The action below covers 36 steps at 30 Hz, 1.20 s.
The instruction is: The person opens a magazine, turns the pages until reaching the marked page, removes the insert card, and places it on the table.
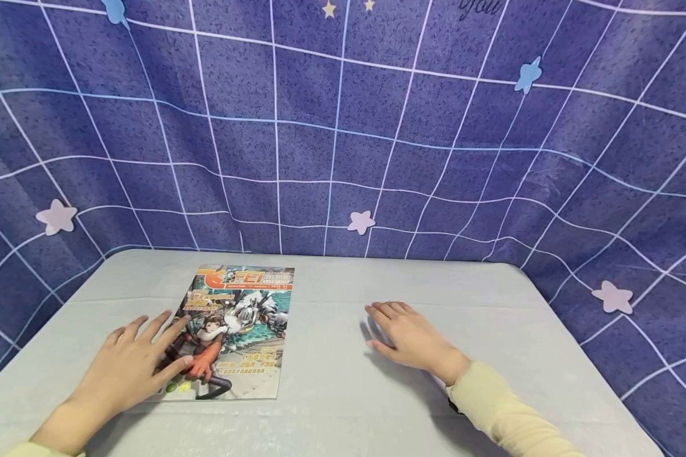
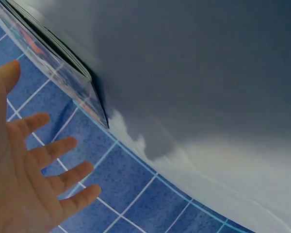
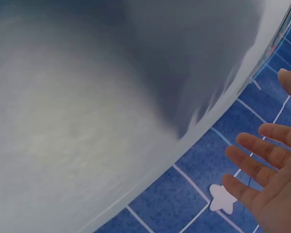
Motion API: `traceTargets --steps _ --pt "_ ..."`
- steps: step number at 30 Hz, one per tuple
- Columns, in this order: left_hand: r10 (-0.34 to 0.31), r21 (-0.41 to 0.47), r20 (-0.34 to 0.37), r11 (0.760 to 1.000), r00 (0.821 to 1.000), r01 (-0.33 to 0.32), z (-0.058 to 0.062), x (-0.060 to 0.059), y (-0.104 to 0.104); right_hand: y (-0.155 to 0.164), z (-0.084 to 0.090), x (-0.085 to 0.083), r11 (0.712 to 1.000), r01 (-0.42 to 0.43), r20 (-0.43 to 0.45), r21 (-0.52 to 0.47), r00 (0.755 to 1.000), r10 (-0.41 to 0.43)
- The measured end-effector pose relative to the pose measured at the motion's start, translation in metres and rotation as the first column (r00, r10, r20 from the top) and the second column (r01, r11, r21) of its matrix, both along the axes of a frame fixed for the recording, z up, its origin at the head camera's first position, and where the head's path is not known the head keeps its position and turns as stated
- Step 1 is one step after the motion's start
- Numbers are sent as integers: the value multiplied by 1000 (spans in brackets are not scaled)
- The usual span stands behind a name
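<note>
A magazine (image 1: 246,330) with a colourful illustrated cover and an orange title lies on the left half of the table. Over its left edge in the head view is my left hand (image 1: 128,362), fingers spread and holding nothing. The left wrist view shows that hand (image 2: 34,174) with its palm side visible, beside the dark page edges of the magazine (image 2: 63,51). To the right of the magazine, my right hand (image 1: 408,336) hovers above the tabletop with a shadow beneath it. Its fingers (image 3: 252,165) are extended, and nothing is in its grasp.
A pale grey cloth covers the table (image 1: 331,317). Behind and around it hangs a blue curtain (image 1: 309,146) with a white grid and stars, meeting the table's back and side edges.
</note>
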<state>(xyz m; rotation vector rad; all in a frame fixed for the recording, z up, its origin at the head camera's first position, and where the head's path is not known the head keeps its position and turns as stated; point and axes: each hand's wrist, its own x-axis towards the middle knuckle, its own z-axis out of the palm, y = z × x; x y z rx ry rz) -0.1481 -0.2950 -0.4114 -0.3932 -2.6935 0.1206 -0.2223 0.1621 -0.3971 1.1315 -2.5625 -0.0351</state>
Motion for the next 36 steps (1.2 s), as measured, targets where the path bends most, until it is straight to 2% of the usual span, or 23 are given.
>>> traceTargets --steps 9,17,25,36 --pt "-28 -27 17 999 999 29 1 1 7 -19 1 -1 998 -70 -12 -5 997 70" --pt "-45 -36 45 998 998 47 3 2 14 -34 1 -1 991 -127 -19 35 992 128" --pt "-111 0 -22 994 994 111 2 2 19 -50 3 -1 983 -153 -35 105 987 157" --pt "-146 1 -26 989 989 147 0 1 20 -75 5 -3 965 -218 -26 142 974 224"
